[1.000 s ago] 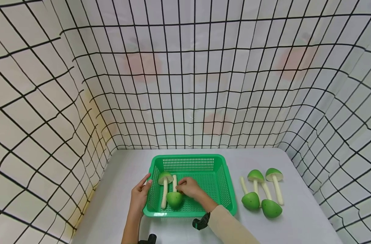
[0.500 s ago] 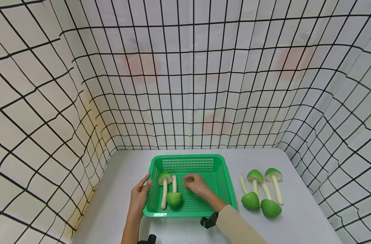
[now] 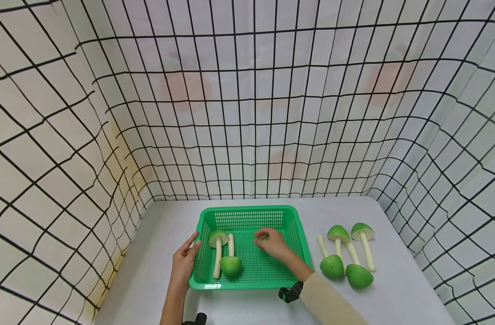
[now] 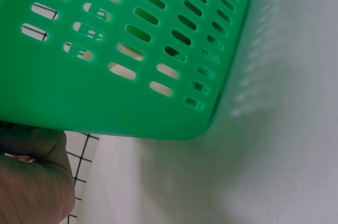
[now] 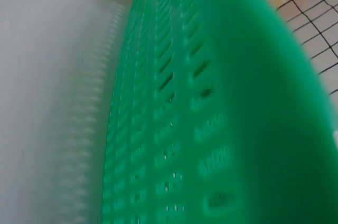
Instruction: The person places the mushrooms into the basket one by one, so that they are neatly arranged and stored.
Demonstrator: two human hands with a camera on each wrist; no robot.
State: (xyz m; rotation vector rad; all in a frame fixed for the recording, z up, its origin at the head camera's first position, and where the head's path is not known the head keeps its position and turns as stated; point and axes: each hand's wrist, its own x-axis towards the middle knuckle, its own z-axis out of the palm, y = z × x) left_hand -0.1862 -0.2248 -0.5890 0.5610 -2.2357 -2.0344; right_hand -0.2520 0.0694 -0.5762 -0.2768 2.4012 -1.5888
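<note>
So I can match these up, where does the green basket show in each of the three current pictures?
Head: green basket below centre, its left side held by the left hand.
Left wrist: green basket fills the upper left.
Right wrist: green basket spans centre to right, partly blurred.
Shared landmark: the grid-lined wall, seen in all three.

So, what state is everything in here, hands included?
Green perforated plastic basket: upright on the white table.
Left green-capped, white-stemmed mushroom inside: lying, cap far.
Right mushroom inside: lying, cap near.
Four similar mushrooms outside: lying clustered.
Left hand: gripping basket rim.
Right hand: over basket, nothing visibly held.
</note>
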